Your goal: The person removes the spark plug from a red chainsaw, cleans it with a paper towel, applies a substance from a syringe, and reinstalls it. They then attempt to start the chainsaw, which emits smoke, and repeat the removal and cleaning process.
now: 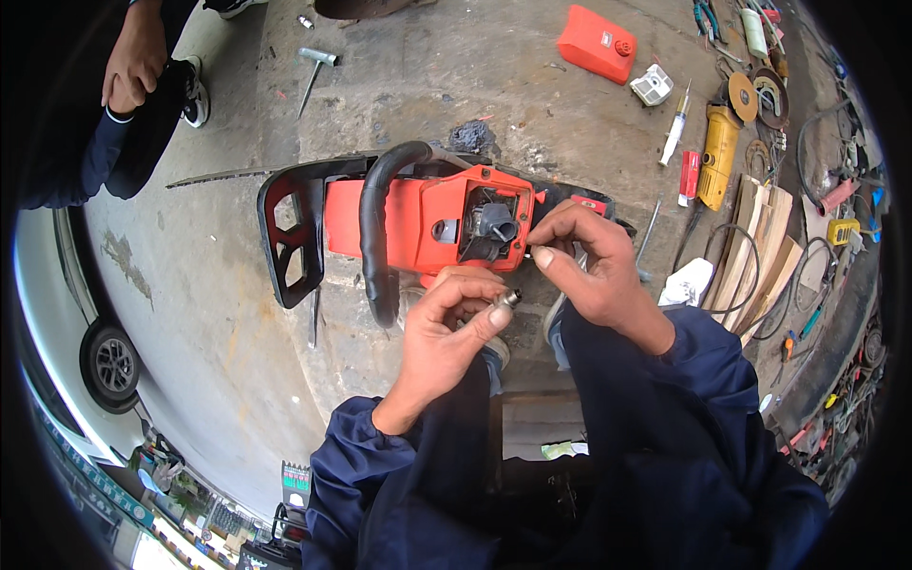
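Observation:
An orange-red chainsaw (389, 218) lies on the concrete, its bar pointing left and a black handle (378, 266) over its body. An open recess at the body's right shows dark internal parts (494, 223). Below the body, my left hand (446, 337) holds a small metal spark plug (507, 299) between thumb and fingers. My right hand (594, 275) is at the saw's right edge beside the recess, thumb and forefinger closed close together; what lies between them is too small to make out.
Another person's hand (133, 66) is at upper left; a white car (66, 380) stands left. Around the saw lie a T-wrench (318, 59), red fuel container (594, 43), syringe (676, 123), yellow grinder (717, 157) and wood strips (750, 252), with cables and tools along the right.

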